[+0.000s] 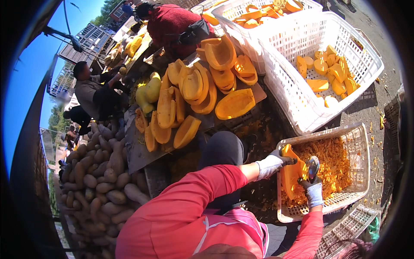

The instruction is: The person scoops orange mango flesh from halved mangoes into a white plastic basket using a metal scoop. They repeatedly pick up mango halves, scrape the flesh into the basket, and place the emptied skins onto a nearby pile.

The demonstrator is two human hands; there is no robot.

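Observation:
My left hand (280, 162), in a grey glove with dark fingers, grips the upper end of a peeled orange squash piece (290, 176). Around a metal scoop or spoon (312, 166) my right hand (311, 187) is closed; it wears a similar glove and is at the right edge of that piece. Both hands are over a low white plastic crate (364, 168). Stringy orange squash pulp and scrapings (334, 162) fill much of the crate's floor. Whether the scoop's tip touches the flesh cannot be made out.
Peeled, halved squashes (194, 87) are piled on a board (145, 158) ahead of my knee. Tall white crates (291, 110) with cut squash chunks (336, 69) stand ahead right. Whole squashes (103, 181) heap at left. Two people (97, 90) (174, 26) work nearby.

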